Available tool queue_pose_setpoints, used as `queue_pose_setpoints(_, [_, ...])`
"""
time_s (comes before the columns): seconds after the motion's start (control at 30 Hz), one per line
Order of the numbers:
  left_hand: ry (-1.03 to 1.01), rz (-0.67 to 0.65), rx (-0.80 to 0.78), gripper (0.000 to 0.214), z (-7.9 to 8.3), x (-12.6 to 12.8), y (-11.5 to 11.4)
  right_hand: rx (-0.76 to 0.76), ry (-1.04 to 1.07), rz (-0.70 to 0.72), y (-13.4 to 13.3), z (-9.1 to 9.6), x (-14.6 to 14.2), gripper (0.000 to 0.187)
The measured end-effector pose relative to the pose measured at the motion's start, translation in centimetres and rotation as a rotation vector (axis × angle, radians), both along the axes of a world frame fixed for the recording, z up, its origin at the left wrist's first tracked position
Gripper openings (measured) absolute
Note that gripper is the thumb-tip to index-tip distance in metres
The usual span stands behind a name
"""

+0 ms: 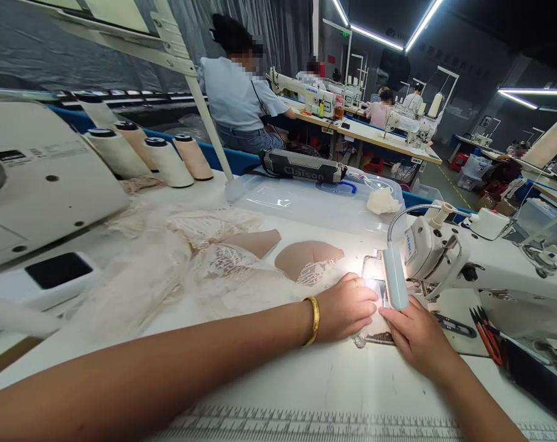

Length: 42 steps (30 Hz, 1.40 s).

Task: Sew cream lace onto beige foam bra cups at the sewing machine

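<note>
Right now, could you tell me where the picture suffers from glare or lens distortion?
Head view: the machine lamp burns out a white patch just beyond the left hand and right hand; the ceiling light strips flare; the left forearm looks stretched and the ruler markings bow from the wide lens.

Near table strip (352, 383) in front of the hands was bare, free to pass. Right: sewing machine (444, 252) & lamp (393, 282) blocked, just over right hand (416, 334); scissors (485, 331) beside. Left: lace pile (168, 270). Far: plastic box (306, 202), thread cones (168, 162).
</note>
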State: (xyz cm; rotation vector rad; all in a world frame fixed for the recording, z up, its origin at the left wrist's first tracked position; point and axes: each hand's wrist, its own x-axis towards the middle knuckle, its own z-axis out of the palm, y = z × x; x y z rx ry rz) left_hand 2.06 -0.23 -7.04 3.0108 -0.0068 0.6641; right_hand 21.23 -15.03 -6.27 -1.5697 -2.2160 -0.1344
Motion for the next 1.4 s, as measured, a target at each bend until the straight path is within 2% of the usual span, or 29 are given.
queue_pose_setpoints(0.07, [-0.008, -0.031, 0.000, 0.018, -0.2, 0.5, 0.7, 0.030, -0.011, -0.020, 0.1, -0.1, 0.1, 0.033])
queue_pose_setpoints(0.17, [-0.012, -0.086, -0.004, 0.017, 0.4, 1.0, 1.4, 0.054, -0.025, -0.060, 0.2, -0.2, 0.2, 0.030])
queue_pose_setpoints(0.37, [0.003, -0.113, -0.018, 0.015, 1.6, 1.4, 2.0, 0.009, 0.005, -0.095, 0.3, -0.2, 0.3, 0.022])
queue_pose_setpoints(0.63, [0.002, -0.110, -0.045, 0.016, 0.4, 1.8, 2.4, 0.004, -0.036, -0.116, 0.2, -0.1, 0.3, 0.024])
queue_pose_setpoints(0.9, [-0.004, -0.030, -0.012, 0.015, 0.9, 1.9, 2.1, 0.044, -0.039, -0.140, 0.0, -0.7, 0.6, 0.026])
queue_pose_setpoints(1.03, [-0.001, 0.062, 0.066, 0.014, 0.6, 2.6, 1.7, 0.103, -0.041, -0.131, 0.2, -1.2, 0.9, 0.031])
queue_pose_setpoints(1.1, [0.022, 0.108, 0.079, 0.006, 0.8, 2.9, 1.6, 0.134, -0.001, -0.111, 0.2, -1.4, 1.0, 0.031])
queue_pose_setpoints(1.17, [0.055, 0.149, 0.058, 0.017, 1.4, 2.7, 1.5, 0.136, 0.094, -0.092, 0.2, -1.4, 0.9, 0.028])
queue_pose_setpoints(1.23, [0.071, 0.182, 0.033, 0.028, 2.4, 1.7, 1.3, 0.063, 0.274, -0.098, 0.0, -1.3, 0.2, 0.024])
queue_pose_setpoints(1.33, [0.020, 0.124, -0.055, 0.024, 3.5, -1.2, -0.6, -0.163, 0.775, -0.163, 0.0, -1.2, -2.0, 0.023])
queue_pose_setpoints(1.4, [-0.079, 0.007, -0.290, 0.023, 3.1, -3.4, -3.2, -0.257, 1.163, -0.216, 0.2, -1.2, -4.1, 0.038])
